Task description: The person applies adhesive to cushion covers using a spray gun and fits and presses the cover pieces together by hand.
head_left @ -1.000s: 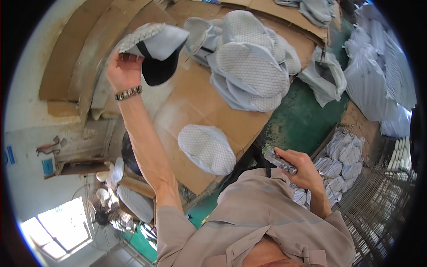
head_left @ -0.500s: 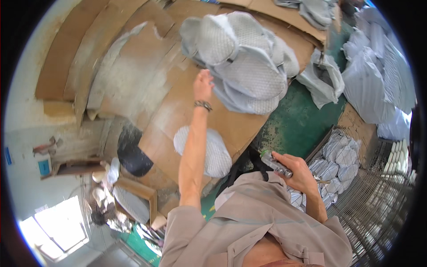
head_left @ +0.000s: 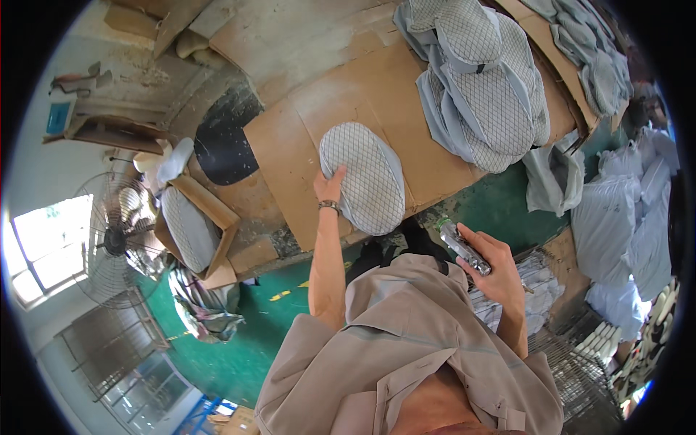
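A light grey, oval pad [head_left: 366,181] with diamond quilting lies on the cardboard-covered table in front of me. My left hand [head_left: 329,185] pinches its left edge, thumb on top and the other fingers partly hidden. In my right hand [head_left: 493,262], held close to my body, is a silver metal hand tool [head_left: 464,249] with a green end; its exact kind is unclear. To the far right of the pad rests a pile of similar quilted grey pieces [head_left: 489,94].
Flattened cardboard [head_left: 290,156] covers the table. At left are a black sheet [head_left: 228,134], an open carton [head_left: 230,226] with a quilted piece inside, and a standing fan [head_left: 114,241]. White plastic bags [head_left: 609,225] stand right; a wire rack [head_left: 562,370] is near my right elbow.
My left hand has come back from beside the pile to the single oval pad and taken its edge. The view has swung left; the right hand still holds the tool.
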A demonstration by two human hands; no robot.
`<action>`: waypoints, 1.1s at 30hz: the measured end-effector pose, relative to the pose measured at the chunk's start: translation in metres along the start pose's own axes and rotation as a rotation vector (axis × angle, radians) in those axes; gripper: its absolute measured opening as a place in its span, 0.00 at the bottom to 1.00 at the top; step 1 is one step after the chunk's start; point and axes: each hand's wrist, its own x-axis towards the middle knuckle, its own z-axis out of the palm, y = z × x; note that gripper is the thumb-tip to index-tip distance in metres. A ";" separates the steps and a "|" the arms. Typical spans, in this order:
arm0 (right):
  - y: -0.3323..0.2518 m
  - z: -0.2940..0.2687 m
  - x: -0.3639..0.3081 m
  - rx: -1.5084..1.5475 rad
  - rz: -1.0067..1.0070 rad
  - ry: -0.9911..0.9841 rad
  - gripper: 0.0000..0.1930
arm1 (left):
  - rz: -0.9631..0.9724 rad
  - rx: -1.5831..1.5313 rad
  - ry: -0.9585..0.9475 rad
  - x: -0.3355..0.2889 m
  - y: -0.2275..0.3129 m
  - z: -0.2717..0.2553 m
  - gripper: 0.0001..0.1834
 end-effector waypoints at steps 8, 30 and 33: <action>-0.043 0.021 -0.007 -0.001 -0.039 -0.007 0.32 | 0.024 0.058 -0.047 0.041 -0.005 -0.036 0.32; -0.139 0.028 -0.038 -0.247 -0.125 -0.060 0.36 | 0.501 0.804 -0.186 -0.082 -0.009 0.039 0.40; -0.158 0.032 -0.038 -0.258 -0.123 -0.035 0.36 | 0.515 0.780 -0.181 -0.082 -0.008 0.039 0.40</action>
